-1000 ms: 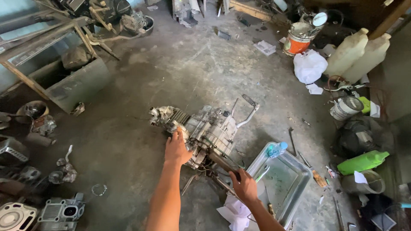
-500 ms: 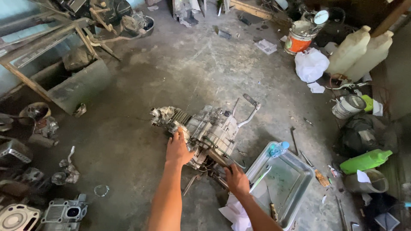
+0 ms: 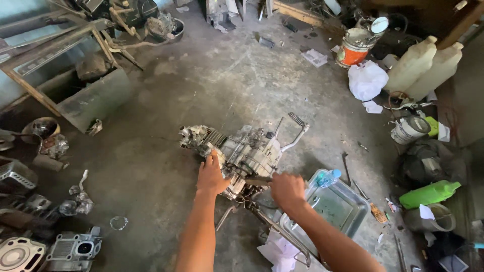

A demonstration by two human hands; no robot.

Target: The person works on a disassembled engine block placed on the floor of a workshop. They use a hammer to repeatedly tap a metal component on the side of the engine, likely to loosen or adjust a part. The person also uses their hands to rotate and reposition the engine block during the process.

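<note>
A grey, oily motorcycle engine (image 3: 247, 151) lies on the concrete floor in the middle of the head view, its kick lever (image 3: 295, 132) sticking up to the right. My left hand (image 3: 212, 176) rests flat on the engine's near left side, fingers spread over the casing. My right hand (image 3: 286, 190) is closed around the handle of a dark tool (image 3: 258, 178) whose tip reaches into the engine's lower right side. Both forearms come up from the bottom edge.
A clear plastic tray (image 3: 335, 211) with a small blue bottle (image 3: 328, 178) sits by my right hand. Engine parts (image 3: 65, 247) lie at lower left. A metal bin (image 3: 96, 98), paint cans (image 3: 353, 48), white jugs (image 3: 423, 65) and a green bottle (image 3: 428, 194) ring the floor.
My right hand has moved up and left, from near the tray toward the engine, carrying the tool to its side. My left hand has stayed on the casing.
</note>
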